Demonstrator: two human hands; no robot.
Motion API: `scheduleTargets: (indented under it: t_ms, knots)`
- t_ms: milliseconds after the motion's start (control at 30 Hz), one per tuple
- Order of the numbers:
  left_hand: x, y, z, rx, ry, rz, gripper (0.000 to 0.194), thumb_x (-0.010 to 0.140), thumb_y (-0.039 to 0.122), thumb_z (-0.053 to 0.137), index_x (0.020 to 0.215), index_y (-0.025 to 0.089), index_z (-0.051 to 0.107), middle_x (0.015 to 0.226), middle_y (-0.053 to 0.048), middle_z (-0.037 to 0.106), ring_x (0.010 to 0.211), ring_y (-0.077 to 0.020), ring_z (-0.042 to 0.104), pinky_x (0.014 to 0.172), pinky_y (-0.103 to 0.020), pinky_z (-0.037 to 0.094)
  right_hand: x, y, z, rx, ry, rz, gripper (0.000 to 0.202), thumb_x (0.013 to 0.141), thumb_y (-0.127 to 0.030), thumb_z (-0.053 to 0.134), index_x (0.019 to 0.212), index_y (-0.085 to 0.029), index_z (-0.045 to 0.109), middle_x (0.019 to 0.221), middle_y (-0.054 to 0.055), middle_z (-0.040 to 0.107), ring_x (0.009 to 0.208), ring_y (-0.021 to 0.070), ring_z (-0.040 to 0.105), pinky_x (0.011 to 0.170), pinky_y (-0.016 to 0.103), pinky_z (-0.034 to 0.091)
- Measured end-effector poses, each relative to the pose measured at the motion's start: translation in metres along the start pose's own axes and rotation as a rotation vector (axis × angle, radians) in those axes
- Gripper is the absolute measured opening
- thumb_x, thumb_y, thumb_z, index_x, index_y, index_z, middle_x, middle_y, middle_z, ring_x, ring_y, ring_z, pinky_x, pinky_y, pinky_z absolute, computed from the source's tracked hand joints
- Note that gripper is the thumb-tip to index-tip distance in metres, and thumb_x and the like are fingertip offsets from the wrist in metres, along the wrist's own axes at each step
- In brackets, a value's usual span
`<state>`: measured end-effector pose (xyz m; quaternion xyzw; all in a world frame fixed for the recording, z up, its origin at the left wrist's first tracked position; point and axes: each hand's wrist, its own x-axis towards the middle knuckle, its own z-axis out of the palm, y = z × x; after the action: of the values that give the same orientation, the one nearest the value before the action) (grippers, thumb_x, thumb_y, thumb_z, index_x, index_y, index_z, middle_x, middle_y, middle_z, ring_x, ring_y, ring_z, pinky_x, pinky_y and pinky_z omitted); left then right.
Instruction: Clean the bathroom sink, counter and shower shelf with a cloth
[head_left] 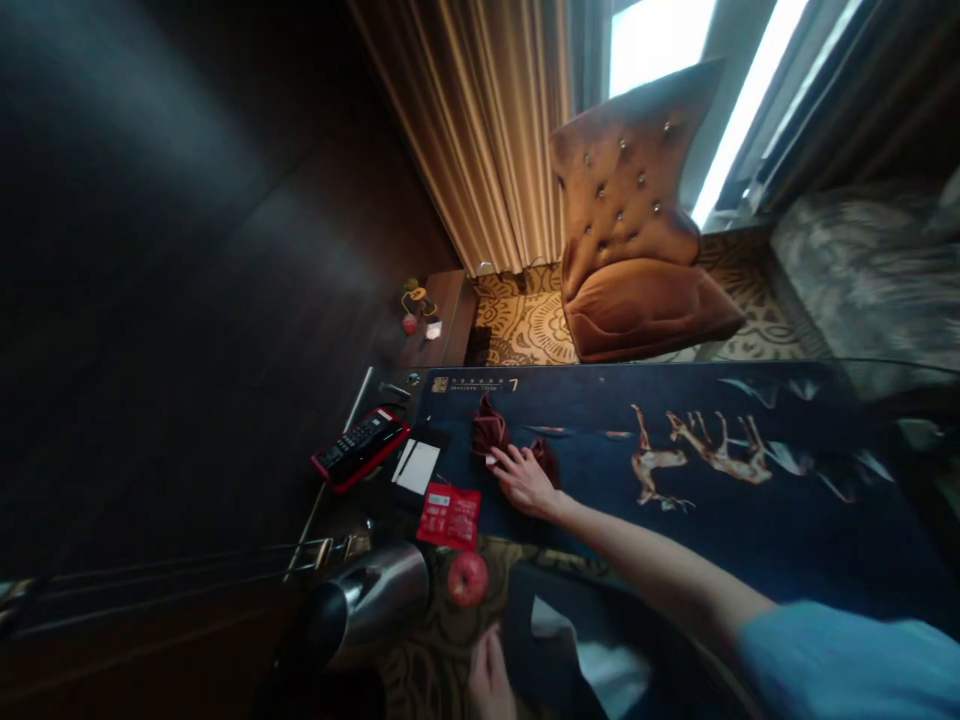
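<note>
My right hand (525, 482) reaches in from the right under a light blue sleeve, its fingers curled on a dark red cloth (489, 428). The cloth is bunched, with a pointed peak and a second part (545, 458) behind the hand. A small white patch, perhaps a tag, shows at the fingertips. Low in the view is my left hand (491, 678), blurred and partly cut off, fingers stretched out and nothing visible in them. Above it are a red apple (467, 579) and a flat red packet (449, 515).
Under the cloth lies a dark blue mat (585, 400) printed with deer. To the left are a black and red telephone (361, 448), a notepad (418, 466) with a pen and a shiny kettle (382, 595). A tufted brown chair (637, 220) stands beyond the desk.
</note>
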<state>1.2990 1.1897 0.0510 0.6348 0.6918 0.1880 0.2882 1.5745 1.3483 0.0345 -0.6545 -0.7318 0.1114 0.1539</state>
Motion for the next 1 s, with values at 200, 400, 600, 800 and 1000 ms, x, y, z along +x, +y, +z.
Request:
scheduleTargets:
  t_ms: [200,400,600,800,1000]
  knots:
    - [0.094,0.086,-0.021,0.194,0.058,0.301,0.055,0.091,0.048,0.039,0.112,0.008,0.071,0.115,-0.022,0.066,0.111,-0.0375,0.06,0.101,-0.057,0.048,-0.092,-0.019,-0.002,0.055,-0.032,-0.005,0.035,0.098,-0.033,0.048,0.13,-0.028,0.063,0.157,0.005,0.043,0.125,0.035,0.046,0.097,0.056,0.044]
    - [0.139,0.153,0.018,0.129,-0.103,0.49,0.057,0.091,0.049,0.04,0.118,0.006,0.066,0.123,-0.02,0.062,0.121,-0.0357,0.055,0.109,-0.055,0.043,-0.103,0.046,-0.021,-0.003,0.156,0.207,0.037,0.1,-0.031,0.046,0.134,-0.032,0.061,0.161,0.001,0.037,0.146,0.0333,0.028,0.116,0.058,0.028]
    - [0.082,0.194,0.071,0.017,-0.266,0.557,0.048,0.09,0.051,0.045,0.115,0.015,0.065,0.12,-0.02,0.063,0.118,-0.0363,0.059,0.104,-0.058,0.049,-0.206,0.204,-0.095,-0.228,0.243,0.574,0.044,0.102,-0.038,0.044,0.144,-0.034,0.054,0.162,0.004,0.035,0.15,0.0327,0.025,0.119,0.06,0.02]
    - [-0.078,0.279,0.176,0.071,-0.507,1.023,0.041,0.09,0.029,0.053,0.13,0.019,0.059,0.131,-0.019,0.061,0.122,-0.031,0.06,0.103,-0.047,0.056,-0.233,0.348,-0.18,-0.225,0.076,0.463,0.047,0.103,-0.027,0.037,0.148,-0.032,0.049,0.162,0.005,0.036,0.148,0.0301,0.03,0.115,0.06,0.027]
    - [-0.191,0.46,0.36,0.309,-0.726,1.657,0.047,0.093,0.023,0.054,0.137,0.006,0.053,0.15,-0.025,0.047,0.145,-0.0365,0.04,0.12,-0.053,0.039,-0.268,0.466,-0.24,-0.044,-0.078,0.196,0.058,0.077,-0.002,0.051,0.123,-0.032,0.071,0.143,-0.003,0.06,0.129,0.0197,0.052,0.106,0.041,0.037]
